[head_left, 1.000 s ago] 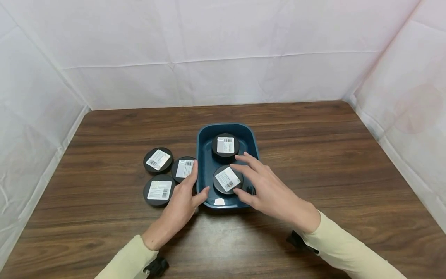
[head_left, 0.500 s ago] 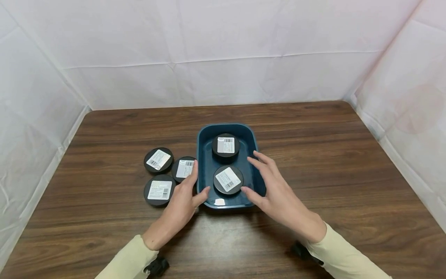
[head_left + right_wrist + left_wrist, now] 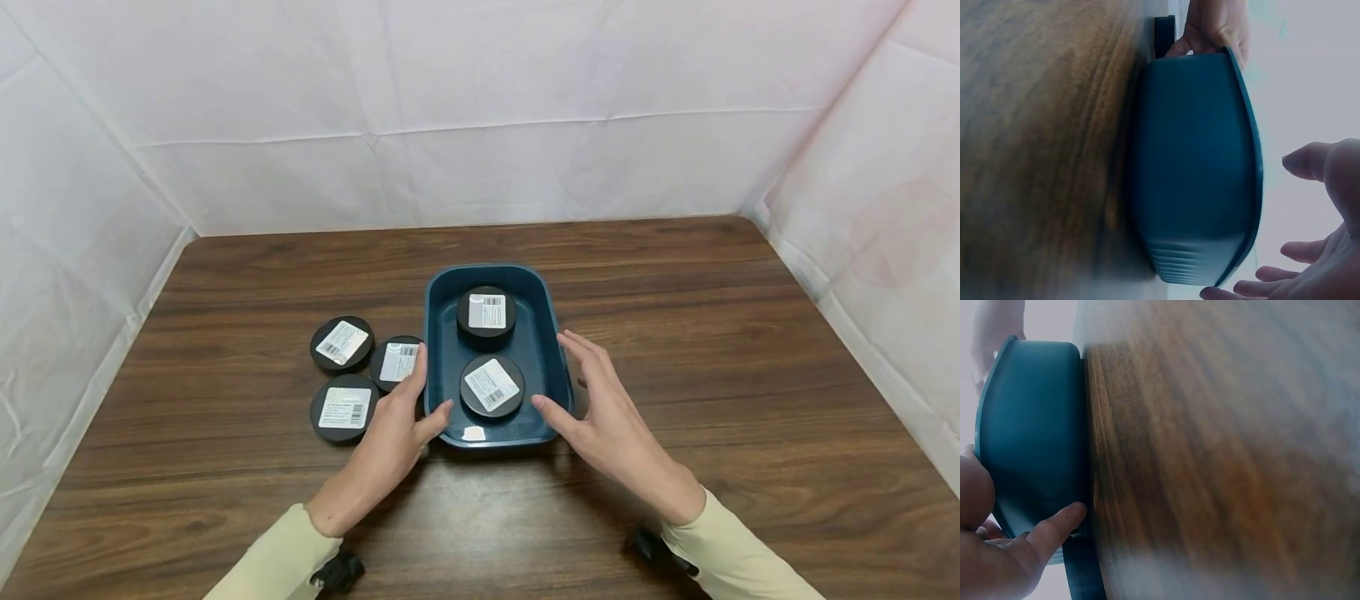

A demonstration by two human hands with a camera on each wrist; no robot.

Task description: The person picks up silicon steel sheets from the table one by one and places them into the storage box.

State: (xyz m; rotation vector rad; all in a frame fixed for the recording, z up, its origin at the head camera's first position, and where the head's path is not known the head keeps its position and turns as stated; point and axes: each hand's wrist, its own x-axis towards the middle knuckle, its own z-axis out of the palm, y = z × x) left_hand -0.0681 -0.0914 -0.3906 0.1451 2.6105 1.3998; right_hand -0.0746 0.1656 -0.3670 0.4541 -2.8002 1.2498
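Note:
A deep blue rectangular tray [image 3: 454, 423] sits on the table, holding two black round discs with white labels. One disc [image 3: 486, 313] lies toward the tray's far end, the other [image 3: 491, 387] nearer its front. My left hand [image 3: 386, 437] holds the tray's left wall near the front corner; its thumb reaches over the rim and its fingers lie along the outside. My right hand [image 3: 611, 421] hovers at the right rim with fingers spread, thumb above the tray and fingers at its outer side. Nothing is in its grasp, as the right wrist view also shows.
Three more black labelled discs lie left of the tray: one at the back [image 3: 341, 344], one in front [image 3: 344, 408], and one [image 3: 396, 363] beside the tray, partly behind my left hand. White cloth walls [image 3: 480, 175] enclose the wooden table [image 3: 675, 317] at the back and sides.
My right hand has moved right, away from the front disc in the tray, to the tray's right rim, its fingers spread wider. The left hand and the discs have stayed in place.

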